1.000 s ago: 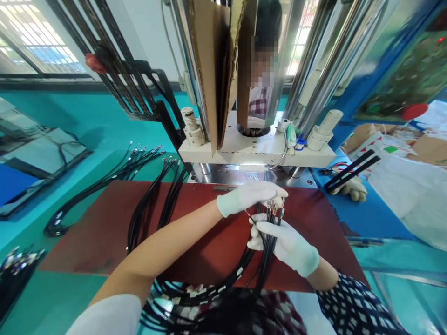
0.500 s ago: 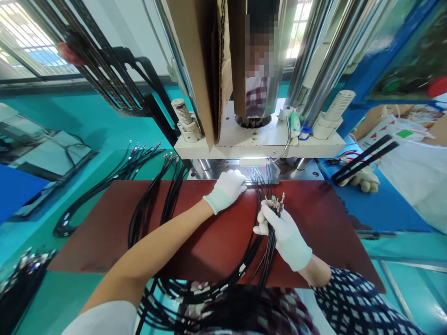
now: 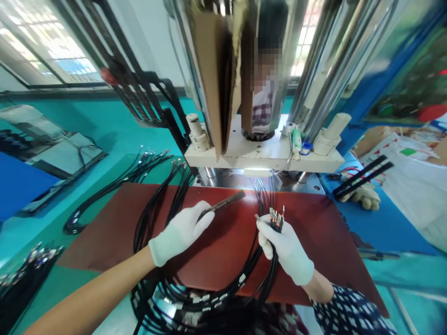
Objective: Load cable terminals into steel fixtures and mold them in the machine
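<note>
My left hand (image 3: 186, 228), in a white glove, is closed on one end of a narrow flat metal bar (image 3: 228, 200) above the reddish-brown board (image 3: 216, 256). My right hand (image 3: 288, 249), also gloved, grips a bundle of black cables (image 3: 277, 223) with metal terminals pointing up. One terminal (image 3: 257, 217) sticks out separately by the right thumb and fingertips. Behind that hand, thin black leads (image 3: 261, 190) run from the press's metal base (image 3: 230, 179) toward the board. More black cables (image 3: 240, 274) curve over the board's front edge.
A press with a white plate (image 3: 226, 161) and steel columns stands at the back. Other cable bundles (image 3: 152, 209) lie on the left, partly over the board. On the right, a work glove (image 3: 363, 197) rests beside two black bars (image 3: 363, 177) on a blue surface. Cardboard (image 3: 211, 70) stands above the plate.
My left hand has drawn back from the press toward the left and nearer me, bringing the metal bar away from the press's front. My right hand keeps its cables, with one terminal now apart.
</note>
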Motion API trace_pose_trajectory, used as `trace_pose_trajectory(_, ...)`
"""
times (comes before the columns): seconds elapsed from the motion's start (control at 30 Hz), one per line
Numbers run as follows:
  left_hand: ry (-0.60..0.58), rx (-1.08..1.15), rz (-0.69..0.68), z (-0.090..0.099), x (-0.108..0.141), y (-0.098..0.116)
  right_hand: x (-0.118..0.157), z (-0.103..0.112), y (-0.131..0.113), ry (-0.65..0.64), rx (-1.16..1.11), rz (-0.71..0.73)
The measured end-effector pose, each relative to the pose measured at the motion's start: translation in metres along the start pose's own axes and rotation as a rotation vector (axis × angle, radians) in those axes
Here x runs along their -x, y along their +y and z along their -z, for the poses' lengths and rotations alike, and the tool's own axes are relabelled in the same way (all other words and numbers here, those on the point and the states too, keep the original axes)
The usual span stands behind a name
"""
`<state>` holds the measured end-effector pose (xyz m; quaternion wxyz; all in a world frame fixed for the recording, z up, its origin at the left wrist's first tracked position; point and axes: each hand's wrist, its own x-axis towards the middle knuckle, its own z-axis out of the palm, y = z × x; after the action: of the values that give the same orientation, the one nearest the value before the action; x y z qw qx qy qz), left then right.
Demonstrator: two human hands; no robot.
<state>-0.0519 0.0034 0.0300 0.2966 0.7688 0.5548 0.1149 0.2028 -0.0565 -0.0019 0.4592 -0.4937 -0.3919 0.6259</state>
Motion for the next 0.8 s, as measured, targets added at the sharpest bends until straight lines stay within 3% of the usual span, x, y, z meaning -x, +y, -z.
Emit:
trace_pose_trajectory(0.13,-0.269,0.746,-0.022,-0.015,-0.016,0.024,-0.002,-0.011,-0.009,-0.109,0.107,0.028)
trace_pose_trajectory(0.2,-0.373,0.979,-0.050,-0.025,-0.033,0.039,-0.005,-0.014,-0.012,-0.143,0.091,0.003)
trace_pose_trajectory(0.27,-0.393,1.101,-0.118,-0.036,-0.048,0.050,-0.008,-0.015,-0.012,-0.162,0.057,-0.028)
trace_pose_trajectory(0.43,-0.387,1.254,-0.204,-0.060,-0.061,0.053,-0.012,-0.019,-0.007,-0.123,0.086,-0.121)
trace_pose_trajectory(0.57,-0.339,1.356,-0.175,-0.068,-0.058,0.049,-0.013,-0.026,-0.004,-0.111,0.194,-0.090)
trace_pose_trajectory(0.8,-0.189,1.202,-0.193,-0.067,-0.047,0.053,-0.010,-0.033,-0.001,-0.104,0.275,-0.054)
